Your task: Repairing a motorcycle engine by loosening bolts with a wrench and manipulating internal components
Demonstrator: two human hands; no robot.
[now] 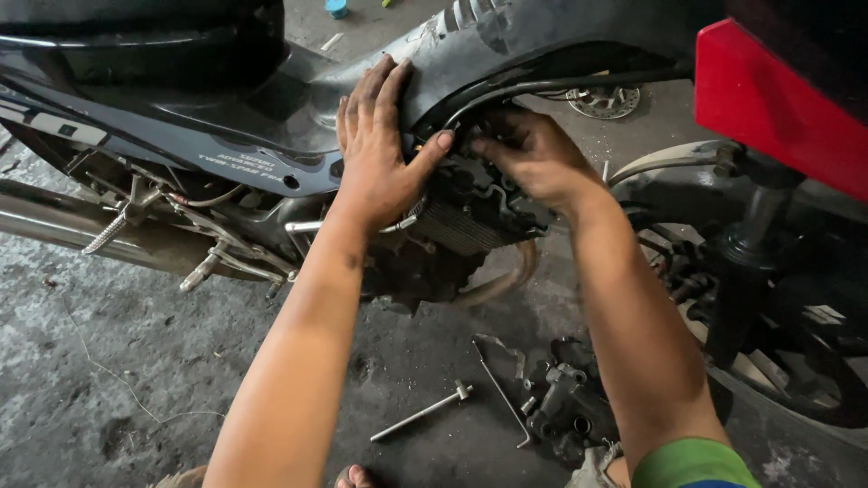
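Engine (461, 221) sits under the fairing edge; left hand (380, 154) lies flat, fingers spread, on the fairing (271, 136). Right hand (533, 158) reaches in, fingers curled, grip unclear. Wrench (423, 411) lies below on open floor (136, 361).

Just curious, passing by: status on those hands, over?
Left hand flat on dark body panel. Right hand reaching into engine. T-handle tool on floor.

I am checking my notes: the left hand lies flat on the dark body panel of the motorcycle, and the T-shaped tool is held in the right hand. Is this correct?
Not quite. The left hand does lie on the dark body panel, but the T-shaped tool lies on the concrete floor, as the head view shows. The right hand reaches into the engine.
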